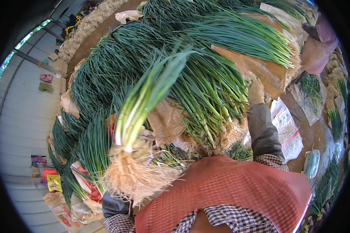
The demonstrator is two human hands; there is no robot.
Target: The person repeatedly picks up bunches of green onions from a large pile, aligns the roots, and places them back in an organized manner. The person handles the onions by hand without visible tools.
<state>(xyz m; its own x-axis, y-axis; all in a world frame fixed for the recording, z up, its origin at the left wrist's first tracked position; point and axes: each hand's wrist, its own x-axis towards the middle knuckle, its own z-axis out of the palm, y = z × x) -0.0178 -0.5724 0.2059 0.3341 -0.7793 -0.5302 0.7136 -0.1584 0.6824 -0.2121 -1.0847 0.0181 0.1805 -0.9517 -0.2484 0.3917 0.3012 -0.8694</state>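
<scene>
My left hand (143, 150), in a pale glove, holds a bunch of green onions (141, 110) by the white stems just above the roots. The leaves point up and away; the long tan roots (140, 176) hang toward me and hide part of the forearm. My right hand (255, 88), also gloved, is at the right edge of a loose heap of green onions (207, 96). Its fingers are partly hidden by the stalks, so their grip is unclear. Soil-stained roots (232, 134) of the heap lie close to my red apron (221, 183).
Bundled green onions (105, 64) spread across the far and left sides. A bundle on brown sheeting (250, 62) lies beyond my right hand. At right are a printed white sack (285, 131), a plastic-wrapped roll (311, 163) and another person's sleeve (326, 32).
</scene>
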